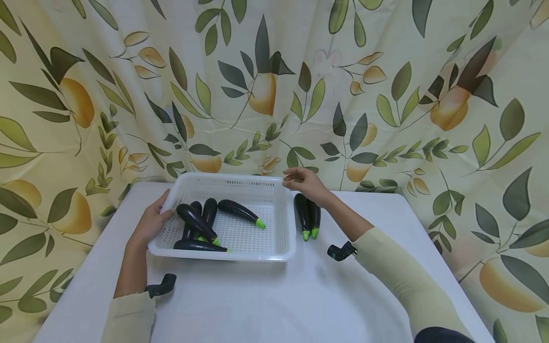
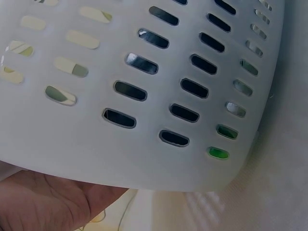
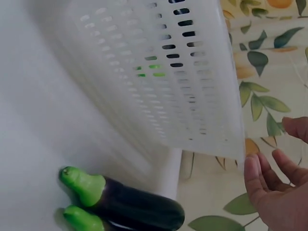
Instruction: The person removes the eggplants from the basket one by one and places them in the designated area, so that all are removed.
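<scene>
A white perforated plastic basket (image 1: 270, 240) stands on the table, with several dark eggplants (image 1: 195, 223) with green caps lying mostly in its left half. My left hand (image 1: 147, 224) grips the basket's left side, thumb over the rim; its fingers are partly hidden behind the wall in the left wrist view. At the far right corner is my right hand (image 1: 306, 185), its fingertips (image 3: 251, 166) touching the rim's edge and its thumb held apart. Two more eggplants (image 1: 307, 215) lie side by side on the table, just outside the basket's right wall and below the right hand.
A white cloth covers the table (image 1: 240, 305). Behind it and around the sides hangs a curtain (image 1: 300, 95) printed with leaves and fruit. Dark wrist devices (image 1: 340, 251) sit on both forearms.
</scene>
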Available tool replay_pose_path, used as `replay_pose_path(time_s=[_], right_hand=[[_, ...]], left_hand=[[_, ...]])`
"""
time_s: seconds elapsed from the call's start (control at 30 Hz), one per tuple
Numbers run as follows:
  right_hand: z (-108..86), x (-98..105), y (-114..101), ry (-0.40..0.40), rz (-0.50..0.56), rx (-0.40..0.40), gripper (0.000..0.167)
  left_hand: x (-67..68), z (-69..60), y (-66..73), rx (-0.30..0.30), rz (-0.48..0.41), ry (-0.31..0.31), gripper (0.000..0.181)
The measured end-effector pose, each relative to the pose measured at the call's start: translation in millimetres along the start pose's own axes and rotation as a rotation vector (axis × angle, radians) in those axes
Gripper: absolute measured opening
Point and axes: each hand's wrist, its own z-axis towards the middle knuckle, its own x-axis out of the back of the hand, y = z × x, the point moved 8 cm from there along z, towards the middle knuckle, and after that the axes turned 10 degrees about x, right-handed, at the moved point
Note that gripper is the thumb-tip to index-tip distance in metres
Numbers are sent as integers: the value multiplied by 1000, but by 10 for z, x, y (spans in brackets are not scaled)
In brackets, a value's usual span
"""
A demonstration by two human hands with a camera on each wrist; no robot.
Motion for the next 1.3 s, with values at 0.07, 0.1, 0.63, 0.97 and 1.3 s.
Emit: replay_pose_path(time_s=[0.07,0.1,0.63,0.97,1.3], right_hand=[[29,-32,-37,-17,-12,3,46],[45,-52,-62,-32,-17,8,46],[308,-415,-233,-308,1,-25,54],[479,-639,-260,-429,3,-55,48],[586,-869,-320,-446,30,-53,43]], left_hand=[[0,1,-2,1,1,-1,69],[0,2,-2,0,2,-1,69],[-2,13,-31,5,9,-1,69],[-4,15,-28,-23,7,2,68],[-4,24,-36,-10,-2,0,69]])
